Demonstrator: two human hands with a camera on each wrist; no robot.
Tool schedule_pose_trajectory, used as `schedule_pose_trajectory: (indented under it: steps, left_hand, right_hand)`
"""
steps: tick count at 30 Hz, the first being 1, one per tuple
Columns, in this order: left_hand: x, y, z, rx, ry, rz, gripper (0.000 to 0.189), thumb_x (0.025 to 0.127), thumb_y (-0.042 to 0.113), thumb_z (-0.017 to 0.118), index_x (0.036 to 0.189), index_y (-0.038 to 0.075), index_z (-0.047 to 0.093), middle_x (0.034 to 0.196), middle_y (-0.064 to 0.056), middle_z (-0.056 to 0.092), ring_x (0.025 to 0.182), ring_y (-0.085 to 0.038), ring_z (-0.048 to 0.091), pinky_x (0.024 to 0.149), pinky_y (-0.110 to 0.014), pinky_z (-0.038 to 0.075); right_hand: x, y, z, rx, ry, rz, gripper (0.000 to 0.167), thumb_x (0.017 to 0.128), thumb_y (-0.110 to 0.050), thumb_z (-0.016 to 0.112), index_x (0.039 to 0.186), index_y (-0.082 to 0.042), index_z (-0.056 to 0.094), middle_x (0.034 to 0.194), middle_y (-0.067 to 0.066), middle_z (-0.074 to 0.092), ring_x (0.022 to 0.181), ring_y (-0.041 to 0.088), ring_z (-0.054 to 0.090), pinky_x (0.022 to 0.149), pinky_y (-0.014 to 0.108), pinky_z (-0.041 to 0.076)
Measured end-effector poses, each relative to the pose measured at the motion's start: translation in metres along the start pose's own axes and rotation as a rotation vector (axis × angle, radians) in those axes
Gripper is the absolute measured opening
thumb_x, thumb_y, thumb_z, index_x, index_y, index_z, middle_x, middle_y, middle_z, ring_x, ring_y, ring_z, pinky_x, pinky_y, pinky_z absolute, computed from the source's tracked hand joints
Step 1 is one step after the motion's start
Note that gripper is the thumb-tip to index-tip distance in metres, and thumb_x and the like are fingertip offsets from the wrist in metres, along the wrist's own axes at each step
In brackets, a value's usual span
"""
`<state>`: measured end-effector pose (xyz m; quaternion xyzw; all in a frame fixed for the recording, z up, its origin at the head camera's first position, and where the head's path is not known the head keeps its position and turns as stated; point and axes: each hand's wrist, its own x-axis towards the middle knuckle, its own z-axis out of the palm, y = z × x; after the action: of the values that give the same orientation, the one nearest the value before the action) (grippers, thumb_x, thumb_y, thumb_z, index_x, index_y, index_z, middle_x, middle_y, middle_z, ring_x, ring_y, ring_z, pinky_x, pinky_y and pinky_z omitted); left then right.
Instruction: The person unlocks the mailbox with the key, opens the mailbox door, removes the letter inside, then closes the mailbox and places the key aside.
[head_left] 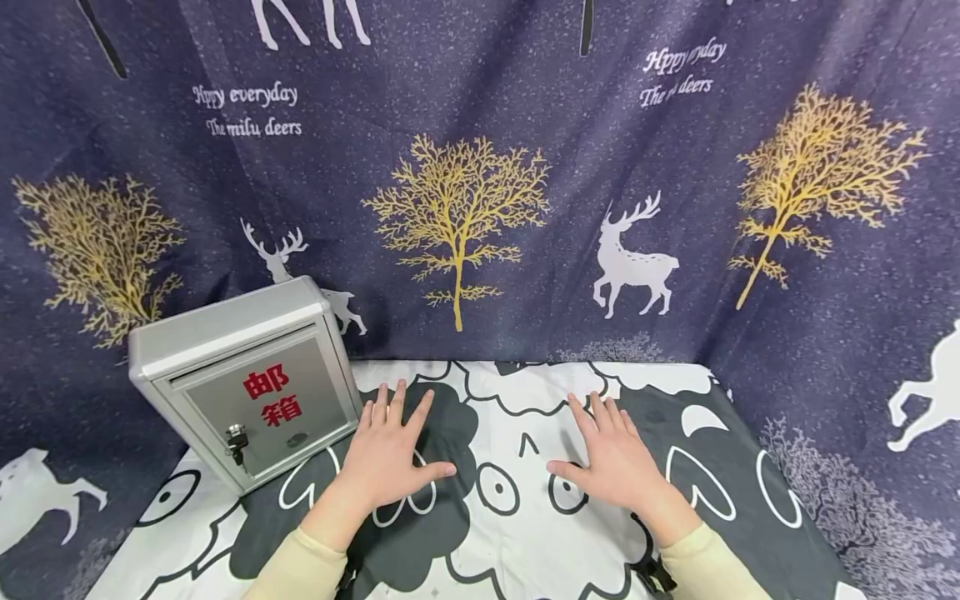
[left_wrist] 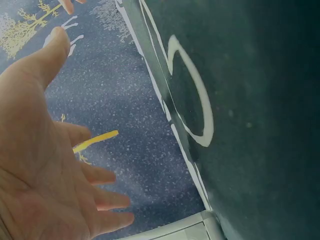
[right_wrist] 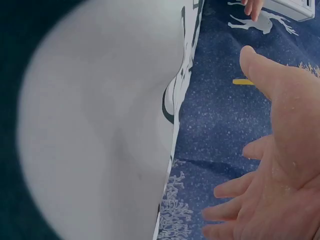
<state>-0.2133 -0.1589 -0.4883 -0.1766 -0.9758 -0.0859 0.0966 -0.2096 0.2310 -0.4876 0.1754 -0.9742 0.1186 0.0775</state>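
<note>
Both hands hold nothing, fingers straight and spread, palms down over the patterned cloth. The left hand (head_left: 390,454) is nearest to a silver metal mailbox (head_left: 330,350), just right of its front. Red characters mark the mailbox door, and a key with a dark fob (head_left: 237,443) hangs from its lock. Over the right half of the cloth is the right hand (head_left: 611,454), its thumb pointing toward the left one. In the left wrist view the left palm (left_wrist: 40,160) shows bare, with a mailbox corner (left_wrist: 192,231) at the bottom. The right palm (right_wrist: 280,195) is bare too.
A white and dark grey cloth (head_left: 498,533) with cartoon sheep covers the work surface. Behind and at both sides hangs a dark blue curtain (head_left: 525,100) with golden trees and white deer. The mailbox stands at the back left, close to the curtain.
</note>
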Motion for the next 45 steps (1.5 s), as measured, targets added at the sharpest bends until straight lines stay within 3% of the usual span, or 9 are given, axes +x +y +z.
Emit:
schedule_pose_trajectory:
  steps: [7,17,26,34,39,45]
  left_hand:
    - [-0.007,-0.004,-0.001,0.007,0.022,-0.025,0.120,0.089,0.086,0.072,0.179,0.019,0.029,0.177,-0.035,0.024,0.163,-0.061,0.020,0.127,-0.075,0.029]
    - [-0.027,-0.012,-0.015,0.005,0.061,-0.028,0.116,0.089,0.083,0.074,0.176,0.016,0.037,0.175,-0.034,0.030,0.161,-0.062,0.026,0.125,-0.074,0.035]
    - [-0.044,-0.024,-0.023,-0.035,0.078,-0.019,0.112,0.091,0.078,0.077,0.176,0.019,0.037,0.175,-0.032,0.034,0.160,-0.060,0.031,0.125,-0.073,0.035]
    - [-0.057,-0.038,-0.029,-0.007,0.121,-0.017,0.109,0.092,0.079,0.075,0.175,0.017,0.040,0.173,-0.028,0.040,0.158,-0.053,0.039,0.124,-0.067,0.041]
    - [-0.067,-0.051,-0.035,-0.008,0.173,-0.003,0.107,0.092,0.076,0.077,0.174,0.016,0.042,0.169,-0.025,0.047,0.153,-0.048,0.049,0.117,-0.067,0.048]
    - [-0.080,-0.063,-0.046,-0.023,0.237,0.000,0.101,0.092,0.074,0.080,0.168,0.013,0.052,0.162,-0.021,0.056,0.136,-0.049,0.064,0.098,-0.067,0.059]
  right_hand:
    - [0.004,-0.007,0.005,0.036,-0.022,-0.017,0.111,0.098,-0.075,0.071,0.177,-0.007,0.031,0.172,0.041,0.030,0.157,0.066,0.029,0.126,0.077,0.029]
    - [0.022,-0.020,0.007,0.019,-0.051,-0.067,0.111,0.099,-0.074,0.071,0.178,-0.010,0.028,0.173,0.038,0.030,0.158,0.064,0.029,0.126,0.075,0.031]
    - [0.038,-0.043,0.003,0.053,-0.077,-0.111,0.111,0.100,-0.075,0.069,0.179,-0.011,0.025,0.175,0.038,0.027,0.158,0.063,0.030,0.125,0.075,0.033]
    - [0.059,-0.069,0.004,0.090,-0.107,-0.159,0.111,0.100,-0.078,0.064,0.180,-0.012,0.023,0.175,0.036,0.027,0.160,0.060,0.030,0.128,0.070,0.033]
    - [0.069,-0.084,0.008,0.080,-0.122,-0.190,0.111,0.101,-0.081,0.060,0.181,-0.015,0.020,0.178,0.032,0.025,0.162,0.057,0.029,0.130,0.067,0.032]
    - [0.083,-0.102,0.011,0.140,-0.129,-0.244,0.108,0.103,-0.077,0.062,0.180,-0.014,0.020,0.176,0.032,0.029,0.162,0.056,0.028,0.129,0.068,0.032]
